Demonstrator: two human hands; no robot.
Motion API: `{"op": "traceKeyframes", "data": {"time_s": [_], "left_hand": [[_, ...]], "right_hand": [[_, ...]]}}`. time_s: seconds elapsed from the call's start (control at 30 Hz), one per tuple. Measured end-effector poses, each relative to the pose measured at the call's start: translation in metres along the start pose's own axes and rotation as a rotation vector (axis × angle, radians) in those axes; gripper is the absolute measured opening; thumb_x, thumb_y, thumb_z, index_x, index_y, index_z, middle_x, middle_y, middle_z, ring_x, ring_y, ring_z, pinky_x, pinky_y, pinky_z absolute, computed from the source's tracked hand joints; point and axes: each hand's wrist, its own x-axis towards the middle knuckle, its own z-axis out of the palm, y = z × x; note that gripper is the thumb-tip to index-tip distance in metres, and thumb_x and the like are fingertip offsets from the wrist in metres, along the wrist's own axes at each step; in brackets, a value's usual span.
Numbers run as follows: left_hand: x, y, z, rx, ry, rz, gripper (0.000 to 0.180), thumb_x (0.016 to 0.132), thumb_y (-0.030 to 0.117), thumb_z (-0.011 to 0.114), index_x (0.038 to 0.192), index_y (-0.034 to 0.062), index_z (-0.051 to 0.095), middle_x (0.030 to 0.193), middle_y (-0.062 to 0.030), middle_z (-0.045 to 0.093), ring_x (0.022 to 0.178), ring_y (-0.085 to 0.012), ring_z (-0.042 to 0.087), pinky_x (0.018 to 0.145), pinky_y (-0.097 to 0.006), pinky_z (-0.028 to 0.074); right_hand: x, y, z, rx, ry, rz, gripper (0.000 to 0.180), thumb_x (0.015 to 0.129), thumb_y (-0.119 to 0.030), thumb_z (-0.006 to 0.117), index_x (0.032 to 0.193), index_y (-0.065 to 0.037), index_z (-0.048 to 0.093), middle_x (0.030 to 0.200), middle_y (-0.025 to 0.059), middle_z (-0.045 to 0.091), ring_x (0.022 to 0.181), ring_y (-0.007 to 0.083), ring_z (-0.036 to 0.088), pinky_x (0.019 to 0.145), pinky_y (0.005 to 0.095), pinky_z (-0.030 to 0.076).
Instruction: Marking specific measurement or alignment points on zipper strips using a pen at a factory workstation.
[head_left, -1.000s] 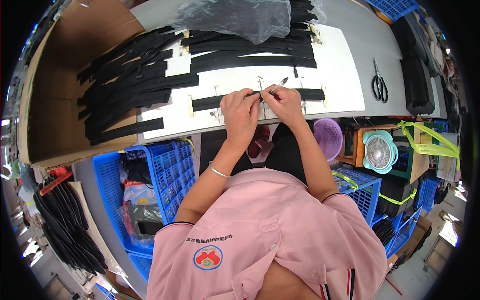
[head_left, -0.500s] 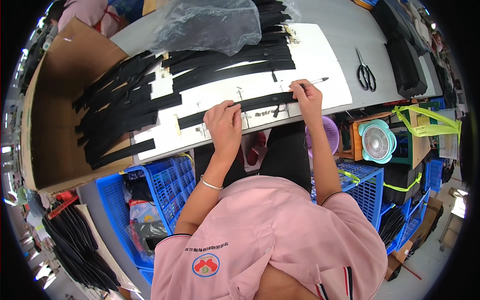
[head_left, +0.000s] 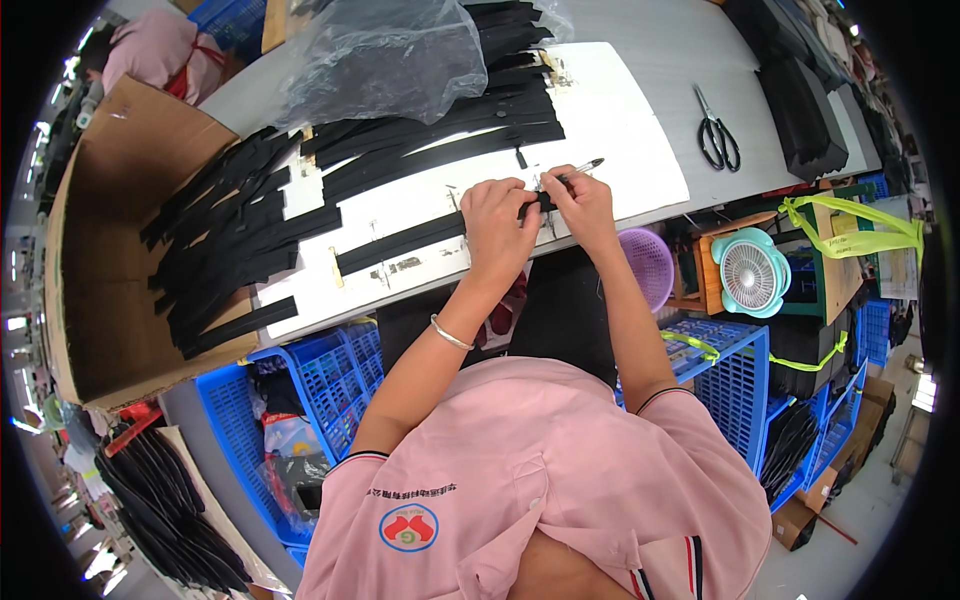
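Black strip (head_left: 405,240) under left hand (head_left: 497,225); loose strips (head_left: 225,240) reach into cardboard box (head_left: 115,190).

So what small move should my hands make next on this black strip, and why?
I'd probably press the black strip against the white board with your left hand: its fingers are on the strip, close beside your right hand, which also holds the pen, so the left seems freer to steady things.
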Motion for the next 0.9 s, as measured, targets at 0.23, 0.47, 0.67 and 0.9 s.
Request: {"op": "traceKeyframes", "data": {"time_s": [0.23,0.47,0.67,0.9], "left_hand": [[0.000,0.002,0.005,0.018,0.006,-0.007,0.010,0.078,0.010,0.076,0.088,0.0067,0.074,0.108,-0.0034,0.070,0.109,-0.0265,0.059,0.101,-0.042,0.039],[-0.001,0.003,0.005,0.024,0.014,-0.030,0.011,0.078,0.010,0.077,0.088,0.0070,0.074,0.110,-0.0036,0.070,0.111,-0.0268,0.059,0.102,-0.042,0.038],[-0.002,0.000,0.005,0.008,0.031,-0.025,0.011,0.078,0.010,0.077,0.088,0.0063,0.074,0.109,-0.0051,0.069,0.110,-0.0277,0.059,0.100,-0.043,0.039],[-0.010,-0.015,-0.028,0.002,0.091,0.017,0.022,0.083,0.012,0.074,0.104,0.0047,0.072,0.119,-0.0112,0.067,0.119,-0.0320,0.058,0.112,-0.052,0.036]], "right_hand": [[0.000,0.001,0.002,-0.047,0.059,-0.081,0.018,0.094,-0.023,0.072,0.093,-0.005,0.076,0.061,0.0069,0.063,0.052,0.0156,0.059,0.053,0.0310,0.045],[-0.005,0.002,-0.012,0.047,-0.077,-0.054,0.015,0.094,-0.013,0.071,0.092,0.002,0.074,0.067,0.0004,0.065,0.061,0.0039,0.053,0.055,0.0235,0.042],[-0.005,-0.010,-0.009,-0.069,-0.055,-0.161,0.016,0.090,-0.018,0.073,0.087,-0.002,0.075,0.064,0.0076,0.066,0.056,0.0104,0.059,0.054,0.0286,0.045],[-0.007,0.000,-0.013,0.219,-0.068,-0.006,0.015,0.098,-0.015,0.068,0.095,-0.001,0.074,0.073,0.0024,0.069,0.067,0.0075,0.060,0.061,0.0245,0.046]]}}
